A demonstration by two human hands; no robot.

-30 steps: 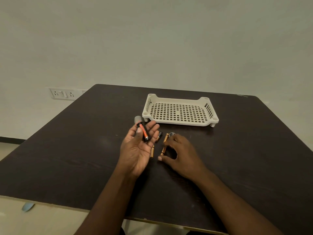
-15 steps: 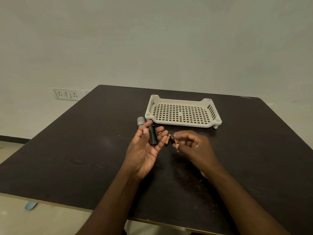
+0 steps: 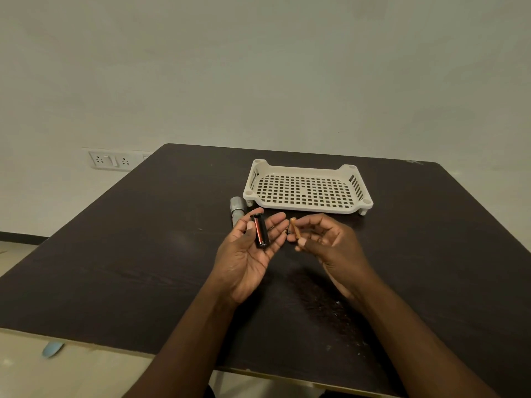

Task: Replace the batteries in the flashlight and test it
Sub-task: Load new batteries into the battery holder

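Dark wood-grain table is shown against a plain pale wall, on which a switch-and-socket plate is mounted at the left. Toward the far side of the table, a cream perforated tray is seen resting on short feet. Just left of the tray's near-left corner, the grey flashlight body is laid on the tabletop, its near end hidden behind the left fingertips.

Left hand is held palm up above the table, with the fingers loosely extended; a black battery holder is cradled across them and steadied by the thumb at its left side. A red-and-black cell is seen seated in the holder's upper slot.

Right hand is raised just beside the left, with its fingers curled. A copper-coloured battery is pinched between its thumb and fingertips, tilted slightly, close to the holder but apart from it. Further small items are glimpsed on the table between the two hands, though they cannot be identified.
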